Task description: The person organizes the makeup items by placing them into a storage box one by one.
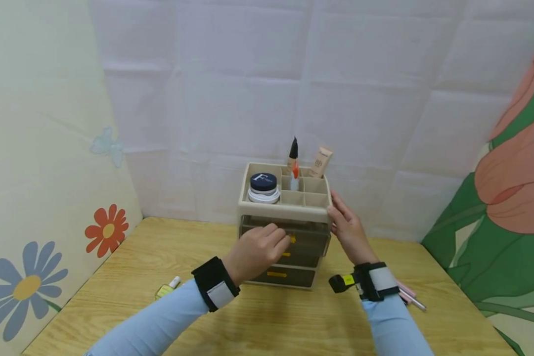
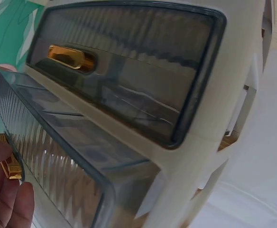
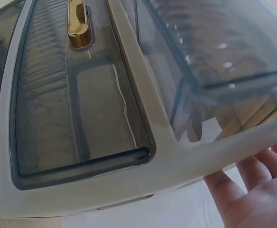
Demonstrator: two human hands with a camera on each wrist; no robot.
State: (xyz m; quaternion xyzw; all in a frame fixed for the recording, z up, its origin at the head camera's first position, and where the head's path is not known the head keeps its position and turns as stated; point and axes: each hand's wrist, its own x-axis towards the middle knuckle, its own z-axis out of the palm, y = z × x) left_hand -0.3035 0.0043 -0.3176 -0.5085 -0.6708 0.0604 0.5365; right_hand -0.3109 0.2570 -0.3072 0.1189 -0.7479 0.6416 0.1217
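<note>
A cream makeup organizer (image 1: 285, 213) with smoky clear drawers stands on the table. My left hand (image 1: 260, 249) is in front of its top drawer (image 2: 58, 156), which is pulled partly out. Thumb and fingers pinch the gold handle (image 2: 13, 167) in the left wrist view. My right hand (image 1: 350, 231) rests against the organizer's right side near the top, thumb by the front corner and fingers along the side wall (image 3: 233, 154). On top sit a navy-lidded jar (image 1: 263, 182), a white round case (image 1: 263, 197), a black-tipped tube (image 1: 293, 151), an orange-and-clear tube (image 1: 294, 179) and a beige BB cream tube (image 1: 321, 160).
A small yellow-green bottle with a white cap (image 1: 165, 288) lies on the wooden table (image 1: 293, 321) at left. Pink and silver slim sticks (image 1: 411, 296) lie by my right wrist. A white cloth (image 1: 267, 99) hangs behind, with flowered panels at both sides.
</note>
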